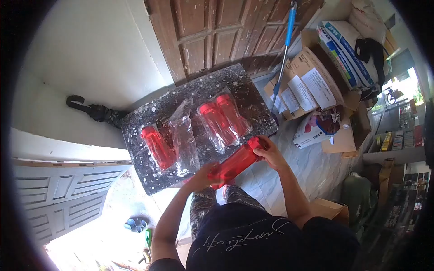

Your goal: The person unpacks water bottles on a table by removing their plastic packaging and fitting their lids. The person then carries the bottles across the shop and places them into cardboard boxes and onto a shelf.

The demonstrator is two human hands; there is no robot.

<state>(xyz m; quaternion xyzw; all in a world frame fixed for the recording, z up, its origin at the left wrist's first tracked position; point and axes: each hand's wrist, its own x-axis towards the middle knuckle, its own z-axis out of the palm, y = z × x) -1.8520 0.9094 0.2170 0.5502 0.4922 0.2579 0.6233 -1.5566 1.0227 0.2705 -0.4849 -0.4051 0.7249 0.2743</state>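
A red water bottle (237,165) is held slantwise in front of my body, over the near edge of a dark speckled table (135,174). My left hand (202,177) is closed around its base end. At the other end, the fingers of my right hand (270,154) grip the red cap (256,143). Behind it on the table lie two red bottles (217,123) side by side in clear plastic. Another wrapped red bottle (158,148) lies to the left. Crumpled clear plastic wrapping (184,147) rests between them.
A black umbrella (101,113) leans by the wall at the table's left. Behind stands a brown wooden door (217,27). On the right are a blue-handled pole (290,27), cardboard boxes (312,81) and sacks (348,54). Slippers (135,223) lie on the floor at lower left.
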